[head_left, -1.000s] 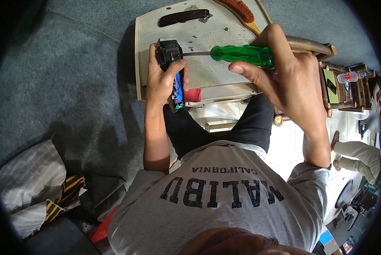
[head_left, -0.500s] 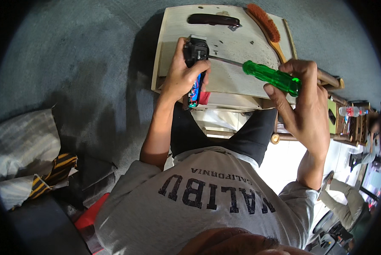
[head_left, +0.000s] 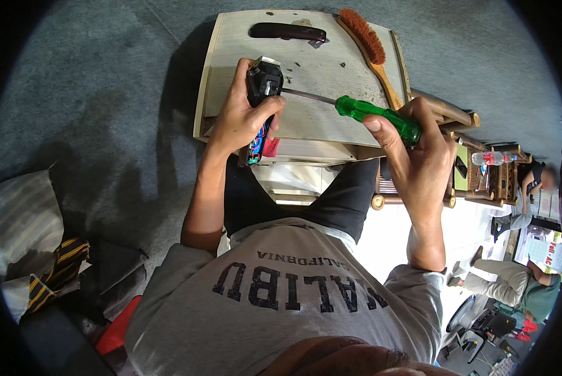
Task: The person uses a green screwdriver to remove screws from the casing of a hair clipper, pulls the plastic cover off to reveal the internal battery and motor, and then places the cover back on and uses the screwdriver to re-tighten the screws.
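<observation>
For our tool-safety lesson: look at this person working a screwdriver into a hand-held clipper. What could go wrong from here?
1. The screwdriver tip could slip off the clipper and jab the left hand gripping it.
2. The clipper is held in the air, not braced on the small table, so it may twist or drop.

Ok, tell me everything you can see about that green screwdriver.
The screwdriver has a translucent green handle, plastic by its look, and a slim grey metal shaft. It lies nearly level, tilted slightly, handle to the right and tip to the left. The right hand grips the handle, fingers wrapped over its end. The tip meets the head of the black hair clipper, which the left hand holds. It hangs above the pale wooden board, not touching it.
</observation>
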